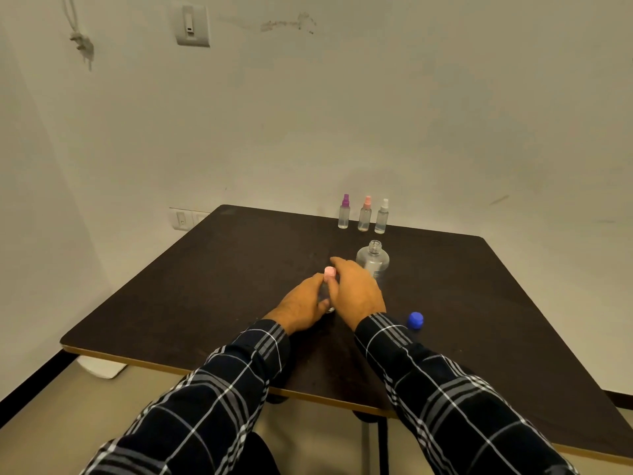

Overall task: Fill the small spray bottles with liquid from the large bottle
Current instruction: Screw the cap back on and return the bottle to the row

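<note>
Dark tabletop [205, 269]: left hand [301, 303] gripping small clear pink-capped spray bottle [329, 271], right hand [356, 289] pinching its cap, beside open large clear bottle [373, 260]; I'm likely unscrewing, pouring next.

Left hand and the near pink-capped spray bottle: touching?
Touching. Head view: the left hand curls around the near pink-capped spray bottle, just below its cap.

Dark brown tabletop [239, 269], matt and faintly scuffed, with a pale wood-look band along its near edge. Three small clear plastic spray bottles [364, 219] at the far edge, a pink-capped clear plastic bottle [329, 271] and a large clear plastic bottle [373, 260] look smooth, glossy. Smooth blue plastic cap [415, 319]. Soft checked cloth sleeves [222, 389].
</note>
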Tool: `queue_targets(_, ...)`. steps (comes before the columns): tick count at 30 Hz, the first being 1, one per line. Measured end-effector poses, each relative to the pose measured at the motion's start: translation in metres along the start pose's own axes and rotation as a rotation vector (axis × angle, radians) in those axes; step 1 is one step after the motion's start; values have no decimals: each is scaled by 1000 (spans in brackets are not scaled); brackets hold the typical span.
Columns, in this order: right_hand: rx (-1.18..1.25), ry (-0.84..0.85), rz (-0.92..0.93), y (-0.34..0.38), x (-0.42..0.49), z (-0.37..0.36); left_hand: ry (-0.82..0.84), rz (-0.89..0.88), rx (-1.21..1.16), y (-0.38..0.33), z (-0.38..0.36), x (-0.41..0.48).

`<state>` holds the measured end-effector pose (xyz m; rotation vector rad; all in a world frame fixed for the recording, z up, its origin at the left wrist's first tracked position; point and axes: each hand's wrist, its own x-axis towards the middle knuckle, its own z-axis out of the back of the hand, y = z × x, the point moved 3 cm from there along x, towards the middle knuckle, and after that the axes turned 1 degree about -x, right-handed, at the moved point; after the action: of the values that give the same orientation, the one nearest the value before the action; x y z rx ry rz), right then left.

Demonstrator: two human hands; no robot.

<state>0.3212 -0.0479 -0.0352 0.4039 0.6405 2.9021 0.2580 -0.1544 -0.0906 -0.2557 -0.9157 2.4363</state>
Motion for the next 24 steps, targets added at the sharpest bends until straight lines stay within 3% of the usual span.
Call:
queue_targets(15,47,82,-41,-6,17,-5,10,-3,-15,0,0,1)
queue_targets(24,117,22,-139,-11,10,-8,-5,7,-26,-3,-1,-2)
